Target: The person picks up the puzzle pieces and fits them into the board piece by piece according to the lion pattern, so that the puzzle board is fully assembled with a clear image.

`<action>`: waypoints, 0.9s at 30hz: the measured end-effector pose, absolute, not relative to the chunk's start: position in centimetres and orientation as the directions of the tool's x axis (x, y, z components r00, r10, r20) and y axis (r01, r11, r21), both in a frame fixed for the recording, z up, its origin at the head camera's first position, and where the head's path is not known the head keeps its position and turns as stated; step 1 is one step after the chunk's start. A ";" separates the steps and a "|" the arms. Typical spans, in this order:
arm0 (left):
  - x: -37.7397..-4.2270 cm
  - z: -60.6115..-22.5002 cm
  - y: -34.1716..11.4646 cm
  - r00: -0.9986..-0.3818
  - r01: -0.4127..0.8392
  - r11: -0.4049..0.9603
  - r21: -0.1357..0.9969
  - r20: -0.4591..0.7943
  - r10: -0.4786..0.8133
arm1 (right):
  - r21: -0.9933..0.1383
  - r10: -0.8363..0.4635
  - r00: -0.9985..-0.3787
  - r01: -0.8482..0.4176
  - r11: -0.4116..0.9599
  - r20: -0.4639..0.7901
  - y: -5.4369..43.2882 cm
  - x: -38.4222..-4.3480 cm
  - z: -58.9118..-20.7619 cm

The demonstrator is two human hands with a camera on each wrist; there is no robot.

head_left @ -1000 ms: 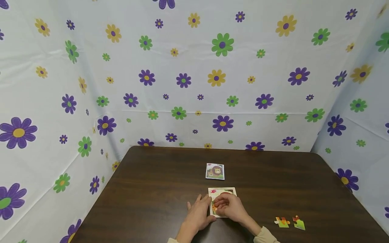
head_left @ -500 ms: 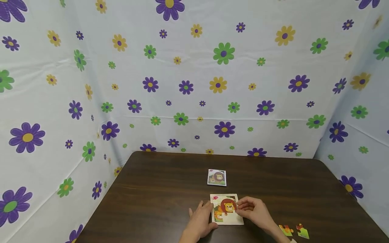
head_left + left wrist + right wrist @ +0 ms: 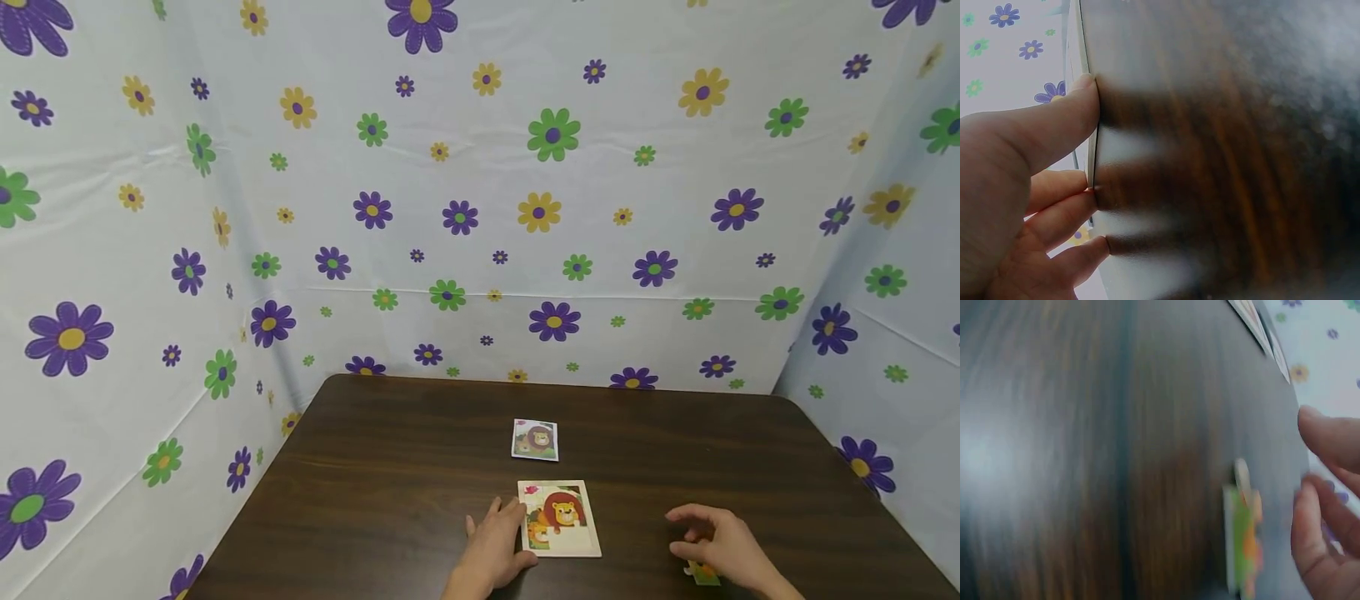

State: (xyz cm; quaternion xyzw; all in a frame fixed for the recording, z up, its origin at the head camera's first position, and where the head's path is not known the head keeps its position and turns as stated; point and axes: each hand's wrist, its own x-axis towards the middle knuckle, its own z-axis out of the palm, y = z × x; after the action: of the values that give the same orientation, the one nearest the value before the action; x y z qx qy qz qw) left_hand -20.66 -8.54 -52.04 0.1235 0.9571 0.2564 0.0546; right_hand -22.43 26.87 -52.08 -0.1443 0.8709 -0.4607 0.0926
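A square jigsaw puzzle board [image 3: 576, 540] lies on the table, showing a lion, a cub and a pink flower, with a bare pale area at its lower right. My left hand [image 3: 491, 546] rests beside it, thumb and fingertips touching its left edge; the left wrist view shows the thumb [image 3: 1066, 125] right at that edge. Off to the right, my right hand [image 3: 723, 550] hovers with loosely bent fingers and nothing between them. Below it a green and orange puzzle piece [image 3: 703, 573] shows partly, blurred in the right wrist view as a colourful piece [image 3: 1241, 537]. The hand hides the other piece.
A small card [image 3: 535, 440] with the same lion picture lies behind the board. The dark wooden table [image 3: 405, 475] is enclosed at the back and sides by white flowered cloth [image 3: 480, 175].
My right hand has left the board, where it was over the lion picture, and moved right to above the loose pieces. The left hand stays at the board's edge. The head view has tilted up slightly.
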 end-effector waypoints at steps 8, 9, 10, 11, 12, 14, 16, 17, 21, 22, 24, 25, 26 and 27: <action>-20.7 -52.1 -8.5 -0.964 0.208 0.838 0.504 -0.042 0.264 | -0.579 -0.399 -0.916 -0.303 0.757 -0.043 30.3 -22.9 -51.9; -20.7 -52.2 -8.5 -0.963 0.208 0.839 0.504 -0.044 0.265 | -0.557 -0.421 -0.906 -0.331 0.761 -0.036 30.6 -23.0 -51.9; -20.8 -52.1 -8.5 -0.963 0.207 0.839 0.504 -0.044 0.265 | -0.540 -0.433 -0.901 -0.349 0.766 -0.032 30.8 -23.0 -52.0; -20.8 -52.2 -8.5 -0.963 0.208 0.839 0.503 -0.043 0.265 | -0.527 -0.444 -0.896 -0.365 0.767 -0.025 31.0 -23.1 -52.0; -20.7 -52.2 -8.5 -0.964 0.210 0.837 0.505 -0.039 0.265 | -0.522 -0.447 -0.894 -0.369 0.769 -0.026 31.2 -23.2 -52.0; -20.7 -52.2 -8.5 -0.964 0.211 0.836 0.506 -0.033 0.263 | -0.527 -0.447 -0.894 -0.366 0.767 -0.030 31.3 -23.2 -52.1; -20.7 -52.1 -8.5 -0.965 0.214 0.835 0.506 -0.025 0.262 | -0.522 -0.439 -0.898 -0.365 0.771 -0.019 31.3 -23.2 -52.1; -20.7 -52.1 -8.5 -0.965 0.215 0.835 0.507 -0.022 0.262 | -0.521 -0.437 -0.899 -0.368 0.770 -0.011 31.3 -23.2 -52.1; -20.7 -52.2 -8.4 -0.964 0.215 0.835 0.507 -0.024 0.263 | -0.522 -0.427 -0.904 -0.364 0.772 -0.001 31.0 -23.1 -52.1; -20.7 -52.2 -8.4 -0.964 0.214 0.832 0.511 -0.024 0.263 | -0.532 -0.427 -0.904 -0.358 0.768 -0.008 31.0 -23.0 -52.0; -20.7 -52.2 -8.3 -0.964 0.216 0.832 0.511 -0.022 0.264 | -0.550 -0.428 -0.904 -0.347 0.759 -0.021 30.9 -22.9 -51.9; -20.7 -52.2 -8.3 -0.964 0.215 0.832 0.511 -0.023 0.264 | -0.561 -0.431 -0.902 -0.343 0.754 -0.028 30.9 -22.9 -51.8; -20.6 -52.2 -8.4 -0.964 0.216 0.832 0.510 -0.022 0.264 | -0.569 -0.433 -0.901 -0.339 0.750 -0.034 30.8 -22.9 -51.7; -20.6 -52.1 -8.4 -0.964 0.216 0.830 0.514 -0.021 0.264 | -0.572 -0.434 -0.900 -0.338 0.748 -0.036 30.7 -22.9 -51.7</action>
State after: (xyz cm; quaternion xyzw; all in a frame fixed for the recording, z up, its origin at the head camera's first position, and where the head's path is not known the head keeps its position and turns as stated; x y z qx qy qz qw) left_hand -20.64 -8.39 -52.14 0.1256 0.9556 0.2628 0.0454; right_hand -22.95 30.73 -51.69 -0.2071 0.9310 -0.2886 0.0834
